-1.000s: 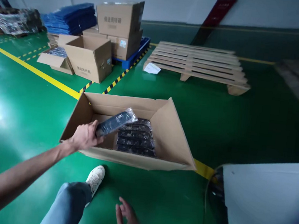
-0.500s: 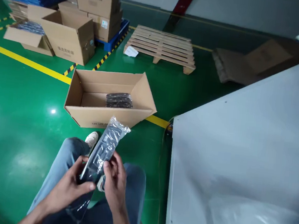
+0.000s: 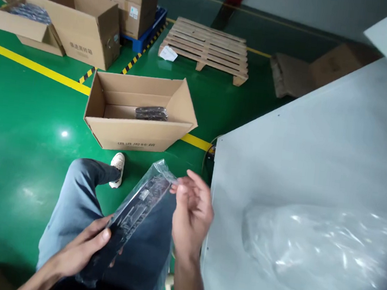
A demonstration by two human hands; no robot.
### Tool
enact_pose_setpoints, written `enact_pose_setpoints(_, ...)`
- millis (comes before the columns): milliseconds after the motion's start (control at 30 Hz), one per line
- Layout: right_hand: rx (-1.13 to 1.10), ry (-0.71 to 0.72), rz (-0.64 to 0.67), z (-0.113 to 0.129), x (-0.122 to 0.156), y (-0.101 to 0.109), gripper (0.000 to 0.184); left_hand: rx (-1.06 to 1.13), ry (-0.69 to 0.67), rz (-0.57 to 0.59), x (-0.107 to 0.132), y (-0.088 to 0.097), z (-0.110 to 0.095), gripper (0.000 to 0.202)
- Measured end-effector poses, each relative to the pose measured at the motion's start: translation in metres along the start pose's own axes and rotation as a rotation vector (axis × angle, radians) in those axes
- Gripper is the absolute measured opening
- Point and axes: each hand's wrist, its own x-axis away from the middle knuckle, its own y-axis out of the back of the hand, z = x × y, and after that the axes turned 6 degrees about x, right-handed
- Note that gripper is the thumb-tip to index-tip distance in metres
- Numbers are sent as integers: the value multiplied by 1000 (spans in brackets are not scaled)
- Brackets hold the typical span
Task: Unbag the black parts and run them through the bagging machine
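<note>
A long dark plastic part [image 3: 135, 210] lies tilted above my lap inside a clear plastic bag [image 3: 158, 171]. My left hand [image 3: 86, 244] is closed around the lower part of the bagged piece, thumb on top. At the upper end, my right hand [image 3: 193, 210] pinches the bag's loose edge between thumb and fingers. Beyond my knees stands an open cardboard box [image 3: 139, 134] with several dark bagged parts [image 3: 151, 113] lying in it. What exactly the dark part is, I cannot tell.
To the right is a light grey table [image 3: 246, 169] with clear plastic bags [image 3: 321, 248] on it. A wooden pallet [image 3: 204, 48] lies on the green floor farther off. More cardboard boxes [image 3: 81, 30] stand at the upper left, some on a blue pallet [image 3: 144, 37].
My right hand has moved from the part's side up and right to the bag's end and grips its edge. My left hand still holds the lower end. The view has shifted down and right.
</note>
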Motion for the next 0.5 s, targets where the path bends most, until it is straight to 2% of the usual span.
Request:
enact_pose_setpoints(100, 136, 234, -29, 10, -7, 11, 25, -54, 28, 7, 9, 5, -4, 98)
enact_pose_setpoints(167, 227, 336, 33, 16, -8, 16, 22, -83, 21, -3, 13, 8, -6, 93)
enact_pose_setpoints(333, 203, 274, 198, 23, -7, 26, 9, -124, 31, 54, 19, 14, -8, 90)
enact_pose_setpoints(500, 158, 163, 339, 25, -10, 42, 11, -149, 145, 224, 23, 11, -23, 88)
